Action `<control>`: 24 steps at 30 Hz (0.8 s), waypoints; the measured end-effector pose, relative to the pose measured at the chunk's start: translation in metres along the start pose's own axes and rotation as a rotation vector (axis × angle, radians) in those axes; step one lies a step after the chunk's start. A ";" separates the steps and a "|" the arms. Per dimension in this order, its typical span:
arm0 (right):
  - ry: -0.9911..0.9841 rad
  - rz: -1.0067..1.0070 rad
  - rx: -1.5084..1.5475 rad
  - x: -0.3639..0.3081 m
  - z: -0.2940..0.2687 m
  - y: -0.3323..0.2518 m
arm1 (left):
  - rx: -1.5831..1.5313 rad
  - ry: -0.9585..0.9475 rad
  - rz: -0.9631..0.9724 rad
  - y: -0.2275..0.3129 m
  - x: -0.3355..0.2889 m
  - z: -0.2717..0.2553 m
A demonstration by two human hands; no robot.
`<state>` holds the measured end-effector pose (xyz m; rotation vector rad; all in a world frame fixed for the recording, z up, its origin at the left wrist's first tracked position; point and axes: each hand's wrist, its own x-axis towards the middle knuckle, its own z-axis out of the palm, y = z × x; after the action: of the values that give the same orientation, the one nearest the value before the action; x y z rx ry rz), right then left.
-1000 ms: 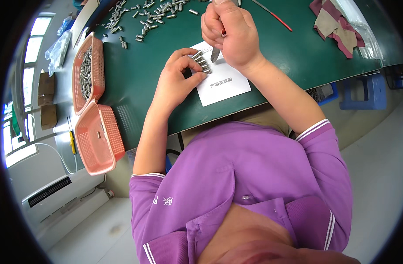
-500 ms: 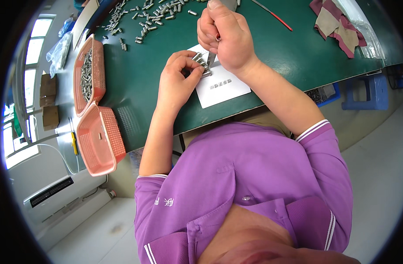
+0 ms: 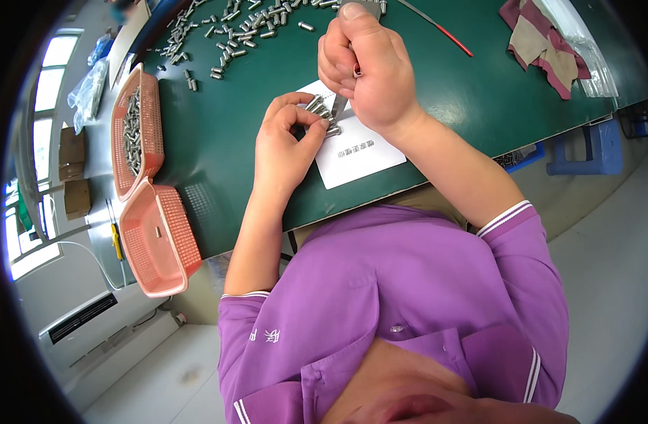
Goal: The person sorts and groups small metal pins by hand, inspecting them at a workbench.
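Observation:
My left hand (image 3: 290, 141) rests at the left edge of a white sheet (image 3: 359, 159) on the green table. Its thumb and forefinger press against a small row of shiny metal cylinders (image 3: 318, 106), shut on them. My right hand (image 3: 377, 74) is a fist just to the right, wrapped round a flat grey metal tool (image 3: 340, 106). The tool's lower end comes down beside the cylinders, and a small red-edged end shows at the fist. Most of the tool is hidden by the fingers, so its exact kind is unclear.
Loose metal cylinders (image 3: 250, 32) lie scattered across the far table. One pink basket (image 3: 154, 120) at the left holds many; another pink basket (image 3: 151, 244) holds one small piece. A red-handled thin tool (image 3: 451, 41), a maroon-beige cloth (image 3: 543, 49) and a blue stool (image 3: 585, 152) are right.
The whole view has shifted slightly, with table and baskets lower in the picture. Both hands keep their grips beside the sheet; the right fist has tilted a little.

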<state>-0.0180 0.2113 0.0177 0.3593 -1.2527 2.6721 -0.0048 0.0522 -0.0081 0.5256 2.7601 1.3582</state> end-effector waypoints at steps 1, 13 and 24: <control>-0.020 -0.006 -0.025 -0.003 0.001 -0.003 | -0.002 -0.003 -0.002 0.001 0.000 0.000; -0.108 -0.323 -0.277 -0.009 -0.016 -0.023 | 0.177 -0.033 0.025 0.013 -0.003 -0.002; -0.624 0.014 -1.637 -0.085 -0.019 -0.055 | 0.346 -0.145 0.178 0.015 -0.009 -0.004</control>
<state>0.0750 0.2562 0.0221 0.8041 -2.9015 0.7435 0.0073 0.0547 0.0049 0.8638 2.8928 0.8214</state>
